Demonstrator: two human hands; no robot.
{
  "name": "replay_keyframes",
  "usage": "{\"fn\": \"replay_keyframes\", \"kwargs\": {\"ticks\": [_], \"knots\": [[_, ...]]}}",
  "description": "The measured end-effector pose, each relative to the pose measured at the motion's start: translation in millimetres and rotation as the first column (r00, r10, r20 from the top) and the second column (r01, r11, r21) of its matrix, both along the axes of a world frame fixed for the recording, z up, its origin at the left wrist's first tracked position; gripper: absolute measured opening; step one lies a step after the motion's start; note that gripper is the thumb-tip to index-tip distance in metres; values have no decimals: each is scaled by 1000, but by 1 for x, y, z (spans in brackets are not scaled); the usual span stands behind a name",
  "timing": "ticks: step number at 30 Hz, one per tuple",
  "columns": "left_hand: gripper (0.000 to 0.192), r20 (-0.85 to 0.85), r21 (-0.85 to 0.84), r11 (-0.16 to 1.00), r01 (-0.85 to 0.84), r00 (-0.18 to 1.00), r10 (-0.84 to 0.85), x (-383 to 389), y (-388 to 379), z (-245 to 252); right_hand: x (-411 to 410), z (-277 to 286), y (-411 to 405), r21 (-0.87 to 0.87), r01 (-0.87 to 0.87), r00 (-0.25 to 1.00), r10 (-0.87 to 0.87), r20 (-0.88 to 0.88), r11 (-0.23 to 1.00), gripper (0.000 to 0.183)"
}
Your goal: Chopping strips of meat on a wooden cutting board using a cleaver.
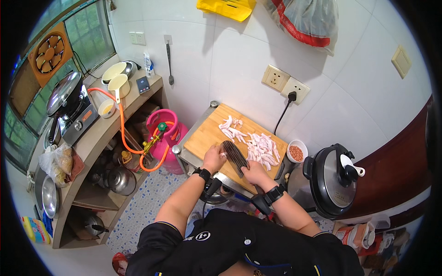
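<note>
My right hand (255, 171) is closed around the handle of a dark-bladed cleaver (234, 156), held over the near part of a wooden cutting board (203, 138). My left hand (214, 158) is at the blade's left side, with something small and pale at its fingertips, perhaps part of a chicken foot. Beyond the blade lie a few whole chicken feet (232, 129). To their right is a larger pile of pale chicken feet (264, 148). A white bowl of reddish peanuts (296, 153) stands just right of the board.
An electric pressure cooker (333, 183) stands at the right. Left of the board is a pink gas cylinder (172, 138) with an orange hose (121, 127) running to a gas stove (80, 120) on the counter. A black plug and cord (291, 97) hang from the wall socket behind.
</note>
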State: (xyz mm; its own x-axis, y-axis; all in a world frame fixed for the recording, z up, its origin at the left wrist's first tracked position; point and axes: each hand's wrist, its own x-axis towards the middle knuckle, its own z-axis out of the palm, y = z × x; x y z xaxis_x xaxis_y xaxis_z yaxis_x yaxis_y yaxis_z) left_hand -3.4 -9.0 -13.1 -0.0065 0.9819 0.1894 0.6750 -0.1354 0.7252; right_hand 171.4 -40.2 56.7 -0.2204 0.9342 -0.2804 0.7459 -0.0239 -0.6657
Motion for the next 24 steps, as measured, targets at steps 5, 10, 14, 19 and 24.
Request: {"fn": "replay_keyframes", "kwargs": {"ticks": [5, 10, 14, 19, 24], "knots": [[16, 51, 99, 994, -43, 998, 38, 0, 3, -7, -1, 6, 1, -184, 64, 992, -82, -94, 981, 22], [15, 35, -68, 997, 34, 999, -32, 2, 0, 10, -10, -5, 13, -188, 57, 993, -76, -96, 981, 23], [16, 36, -22, 999, 42, 998, -41, 1, 2, 5, -24, -3, 17, -181, 80, 984, -106, -140, 980, 22], [16, 70, -26, 999, 19, 997, -17, -1, 3, -6, -11, -1, 8, -166, 58, 991, -76, -107, 984, 20], [18, 42, 52, 999, 12, 999, -14, 0, 6, -10, -14, -14, 17, -154, 32, 991, -51, -121, 988, 25]]}}
